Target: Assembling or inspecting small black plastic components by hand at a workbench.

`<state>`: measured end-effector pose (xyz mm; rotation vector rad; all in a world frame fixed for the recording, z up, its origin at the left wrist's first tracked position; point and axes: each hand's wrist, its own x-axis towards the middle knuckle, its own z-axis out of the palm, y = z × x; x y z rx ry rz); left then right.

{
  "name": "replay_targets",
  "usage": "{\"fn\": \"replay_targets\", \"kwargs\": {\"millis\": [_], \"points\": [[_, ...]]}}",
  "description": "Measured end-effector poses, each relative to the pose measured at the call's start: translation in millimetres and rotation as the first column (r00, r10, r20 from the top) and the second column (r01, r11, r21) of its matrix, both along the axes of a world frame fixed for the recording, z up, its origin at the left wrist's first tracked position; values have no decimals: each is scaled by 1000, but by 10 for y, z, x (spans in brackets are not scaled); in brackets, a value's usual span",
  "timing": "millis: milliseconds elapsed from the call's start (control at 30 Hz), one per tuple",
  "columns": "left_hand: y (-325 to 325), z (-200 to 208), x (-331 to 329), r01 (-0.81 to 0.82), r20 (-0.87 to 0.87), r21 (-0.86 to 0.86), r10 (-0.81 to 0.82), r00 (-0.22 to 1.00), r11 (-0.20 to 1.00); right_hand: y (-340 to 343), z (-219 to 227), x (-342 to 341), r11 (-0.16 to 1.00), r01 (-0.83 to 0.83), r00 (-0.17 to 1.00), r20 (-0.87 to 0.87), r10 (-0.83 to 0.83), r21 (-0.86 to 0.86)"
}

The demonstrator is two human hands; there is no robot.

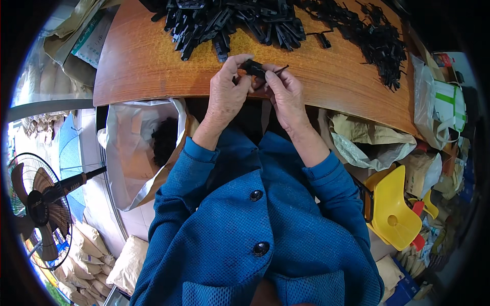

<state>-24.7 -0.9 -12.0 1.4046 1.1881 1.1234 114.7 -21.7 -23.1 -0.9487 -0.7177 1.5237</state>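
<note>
Plastic part (253,68), small and black, is held above the near edge of a wooden table (135,58) between the left hand (227,94) and the right hand (289,99). The left thumb and bent fingers close around its left end, beside an orange bit (242,73); the right thumb and fingers pinch the other end, where a thin dark rod (281,69) juts out. Beyond lies a heap of black parts (229,23), with another pile (382,53) to the right. An open white sack (119,168) stands at left.
</note>
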Motion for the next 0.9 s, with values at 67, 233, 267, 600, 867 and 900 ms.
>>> {"fn": "replay_targets", "kwargs": {"millis": [67,233,267,600,867,900], "points": [[22,-43,-1,-3,95,-22,5,995,1000,22,-36,-6,1000,-4,1000,-8,4,-12],[91,-21,-18,66,265,-237,-1,964,969,126,-70,5,997,-9,999,-46,5,-78],[125,-44,-21,66,264,-239,-1,965,969,149,-60,4,997,-14,1000,-21,12,-80],[262,-2,123,-102,223,-94,120,967,990,348,-6,232,983,-147,896,435,87,106],[275,112,-84,-33,104,-6,34,994,999,466,-21,177,967,-248,912,350,213,57],[245,145,-119,-44,144,-79,55,988,996,461,-11,135,965,-255,913,342,221,59]]}}
